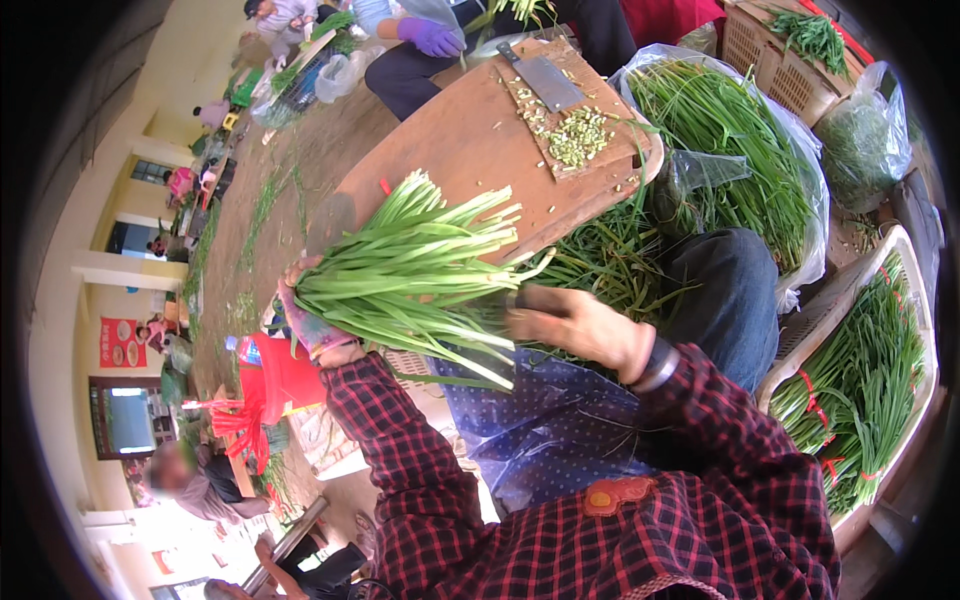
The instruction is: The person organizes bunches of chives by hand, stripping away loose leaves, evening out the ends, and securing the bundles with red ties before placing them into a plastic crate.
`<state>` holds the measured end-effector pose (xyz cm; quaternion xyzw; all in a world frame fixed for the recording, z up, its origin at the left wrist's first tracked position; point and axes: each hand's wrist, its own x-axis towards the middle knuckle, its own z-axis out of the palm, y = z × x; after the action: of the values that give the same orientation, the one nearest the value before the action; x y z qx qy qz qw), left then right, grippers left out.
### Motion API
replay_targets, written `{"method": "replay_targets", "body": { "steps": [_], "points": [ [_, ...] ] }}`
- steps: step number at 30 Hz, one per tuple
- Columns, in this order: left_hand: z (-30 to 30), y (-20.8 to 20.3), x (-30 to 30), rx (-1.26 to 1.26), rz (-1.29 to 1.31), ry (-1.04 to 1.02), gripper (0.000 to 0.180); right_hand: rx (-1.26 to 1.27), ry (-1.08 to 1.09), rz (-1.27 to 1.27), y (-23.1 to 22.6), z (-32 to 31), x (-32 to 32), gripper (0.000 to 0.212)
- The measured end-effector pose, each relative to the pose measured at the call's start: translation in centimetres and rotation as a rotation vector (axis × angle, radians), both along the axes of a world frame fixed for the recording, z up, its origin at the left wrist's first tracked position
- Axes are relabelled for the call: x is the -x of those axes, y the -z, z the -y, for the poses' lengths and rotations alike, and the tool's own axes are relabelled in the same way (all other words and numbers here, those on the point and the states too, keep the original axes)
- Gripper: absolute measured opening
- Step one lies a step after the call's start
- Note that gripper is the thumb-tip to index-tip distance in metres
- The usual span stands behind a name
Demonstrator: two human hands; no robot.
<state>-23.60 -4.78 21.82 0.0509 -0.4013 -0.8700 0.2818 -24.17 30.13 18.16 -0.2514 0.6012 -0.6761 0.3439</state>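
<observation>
Just toward ten o'clock from centre, a bunch of green stalks is clamped in the person's left hand. The right hand, apart from the left, blurs near the stalk ends; its grip cannot be told. At two o'clock, a clear plastic bag holds long greens; nearer four, a pale crate holds red-tied bundles.

Wall: pale yellow with red poster
Floor: earthy brown
Window: bluish, beside a whitish pillar
Desk: brown, round-cornered
Light: white glare, lower left
</observation>
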Motion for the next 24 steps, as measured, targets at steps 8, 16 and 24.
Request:
{"method": "replay_targets", "body": {
  "steps": [8, 16, 24],
  "points": [
    [-1.2, 0.8, -0.1, 0.122, -0.107, 0.201, 0.032, 0.475, 0.116, 0.226, -1.7, 3.6, -1.3, 0.034],
    [-2.8, 3.1, 1.3, 0.056, -0.04, 0.15, 0.029, 0.575, 0.229, 0.433, -1.7, 2.4, -1.3, 0.031],
    [-1.5, 3.1, 0.4, 0.084, 0.087, 0.112, 0.025, 0.593, 0.225, 0.533, -2.0, 0.2, -3.1, 0.046]
  ]
}}
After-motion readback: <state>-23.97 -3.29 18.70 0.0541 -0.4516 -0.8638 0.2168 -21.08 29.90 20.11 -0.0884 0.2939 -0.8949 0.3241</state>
